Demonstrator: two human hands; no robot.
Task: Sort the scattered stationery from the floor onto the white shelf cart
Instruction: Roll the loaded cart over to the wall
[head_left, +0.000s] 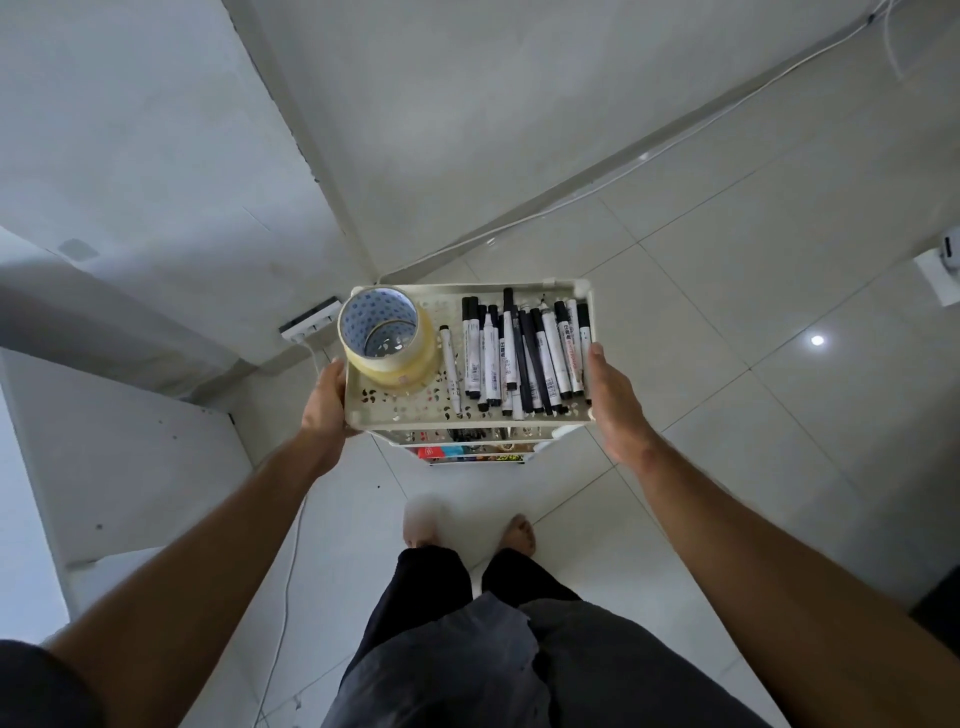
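We stand over the white shelf cart (470, 420), its top tray filled with markers (519, 353) and stacked tape rolls (387, 338), so sorting looks nearly done. Our left hand (327, 400) curls round the tray's left edge; our right hand (613, 400) presses straight, closed fingers against the right edge. Next, we judge, comes shifting or steadying the cart evenly.

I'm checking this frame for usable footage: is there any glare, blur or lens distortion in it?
Head view: a small bright glare spot sits on the glossy floor tile; the person's left foot is smeared by blur, while the markers and tape rolls on the cart's top tray stay sharp; wide-angle distortion bends the wall edges and stretches the forearms.
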